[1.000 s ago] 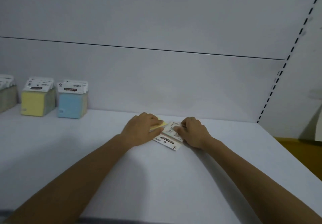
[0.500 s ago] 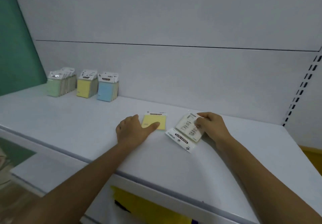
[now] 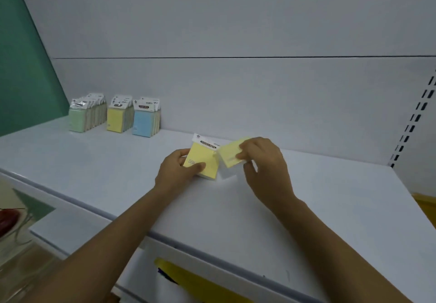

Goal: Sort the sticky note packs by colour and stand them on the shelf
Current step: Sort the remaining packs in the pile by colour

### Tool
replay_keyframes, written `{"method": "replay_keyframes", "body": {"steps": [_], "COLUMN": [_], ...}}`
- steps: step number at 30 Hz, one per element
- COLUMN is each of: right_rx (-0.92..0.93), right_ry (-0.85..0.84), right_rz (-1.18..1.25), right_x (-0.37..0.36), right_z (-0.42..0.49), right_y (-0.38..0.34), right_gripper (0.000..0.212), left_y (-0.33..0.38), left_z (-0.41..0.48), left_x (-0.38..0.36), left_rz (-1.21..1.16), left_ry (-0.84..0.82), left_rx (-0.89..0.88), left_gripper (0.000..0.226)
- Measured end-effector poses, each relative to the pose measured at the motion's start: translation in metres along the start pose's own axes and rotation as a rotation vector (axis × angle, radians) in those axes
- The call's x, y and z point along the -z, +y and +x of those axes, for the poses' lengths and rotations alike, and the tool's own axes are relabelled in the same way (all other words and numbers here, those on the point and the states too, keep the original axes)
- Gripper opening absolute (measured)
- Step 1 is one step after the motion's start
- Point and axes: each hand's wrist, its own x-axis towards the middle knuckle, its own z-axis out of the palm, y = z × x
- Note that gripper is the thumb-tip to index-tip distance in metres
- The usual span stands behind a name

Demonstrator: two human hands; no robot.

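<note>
My left hand (image 3: 179, 171) grips a yellow sticky note pack (image 3: 204, 161) with a white header card, tilted up off the white shelf (image 3: 118, 168). Beside it my right hand (image 3: 264, 161) holds a second yellow pack (image 3: 230, 154), lifted and angled, its right part hidden by my fingers. The two packs nearly touch at their inner edges. Far left on the shelf stand three sorted rows: green packs (image 3: 79, 119), yellow packs (image 3: 116, 121) and blue packs (image 3: 144, 123), upright against the back wall.
A white back panel (image 3: 236, 95) rises behind the shelf. A slotted upright (image 3: 415, 118) runs at the right. A green wall (image 3: 21, 78) stands at the left. Below the shelf's front edge a yellow thing (image 3: 188, 279) shows on a lower level.
Both hands have lifted packs off the shelf: the left raised the yellow pack that lay flat, and the right picked up and turned another, now showing yellow. The camera moved closer.
</note>
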Motion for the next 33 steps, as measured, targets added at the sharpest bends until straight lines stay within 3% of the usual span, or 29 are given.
{"method": "replay_keyframes", "body": {"steps": [2,11,16,20,23,27,30,33], "right_rx": [0.025,-0.209,-0.26,-0.101,0.182,0.379,0.448,0.434], "right_ry": [-0.032,-0.123,0.119,0.287,0.194,-0.021,-0.127,-0.248], "right_rz": [-0.046,0.012,0.086,-0.066,-0.247,-0.258,-0.198,-0.07], "right_x": [-0.003,-0.007,0.003,-0.006,-0.033,-0.08,-0.116,-0.155], "right_z": [-0.001,-0.005,0.011,0.032,0.031,0.014,0.015,0.023], "right_y": [-0.004,0.004,-0.006,-0.039,-0.072,-0.107,-0.141,-0.184], "right_gripper": [0.02,0.023,0.019,0.013,0.009,0.016,0.018,0.042], "left_y": [0.001,0.007,0.014,0.019,0.027,0.024,0.004,-0.024], "left_z": [0.0,-0.007,-0.021,-0.039,-0.048,-0.05,-0.054,-0.058], "left_x": [-0.001,0.003,0.016,0.029,0.045,0.095,0.148,0.206], "left_rz": [-0.002,-0.108,-0.201,-0.33,-0.588,-0.909,-0.828,-0.745], "left_ry": [-0.008,0.149,0.113,0.049,-0.004,-0.029,0.007,0.075], "left_rx": [0.004,0.064,0.077,0.105,0.217,0.33,0.276,0.204], "left_gripper": [0.052,0.042,0.024,0.016,0.015,0.039,0.035,0.034]}}
